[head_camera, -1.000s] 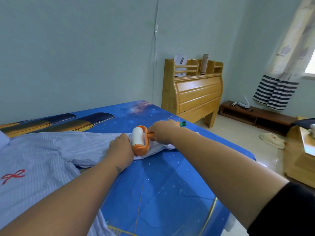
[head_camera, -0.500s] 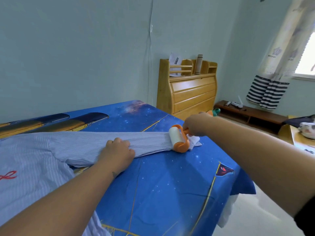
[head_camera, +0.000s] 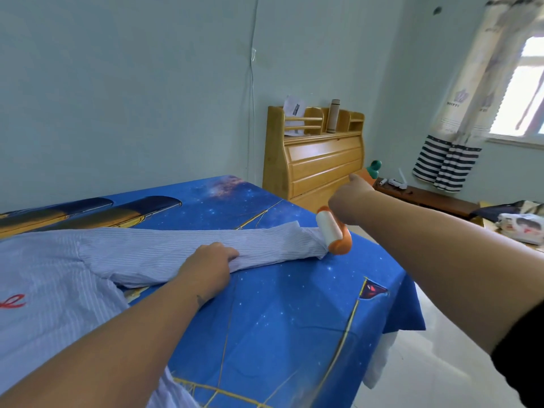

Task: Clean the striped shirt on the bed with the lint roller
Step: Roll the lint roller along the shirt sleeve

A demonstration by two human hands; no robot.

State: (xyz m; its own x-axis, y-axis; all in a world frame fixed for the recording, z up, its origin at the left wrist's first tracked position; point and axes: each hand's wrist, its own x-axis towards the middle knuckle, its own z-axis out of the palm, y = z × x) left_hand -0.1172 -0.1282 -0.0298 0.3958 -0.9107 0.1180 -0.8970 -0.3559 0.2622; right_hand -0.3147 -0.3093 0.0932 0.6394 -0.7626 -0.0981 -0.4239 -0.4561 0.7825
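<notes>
The striped shirt (head_camera: 53, 278) lies flat on the bed (head_camera: 294, 319), its body toward the left edge and one sleeve (head_camera: 206, 245) stretched out toward the bed's far right corner. The lint roller (head_camera: 331, 232) sits at the cuff end of that sleeve, its white drum touching the fabric just beside the corner. My right hand (head_camera: 350, 203) is closed around the roller's orange handle. My left hand (head_camera: 207, 265) presses palm-down on the middle of the sleeve, fingers curled over the cloth, pinning it rather than gripping it.

I judge the step in hand to be a rolling pass along the sleeve, now at its end. The next move calls for lifting or reversing the roller and starting another strip, with the left hand keeping the fabric taut. The shirt body looks yet to be covered.
</notes>
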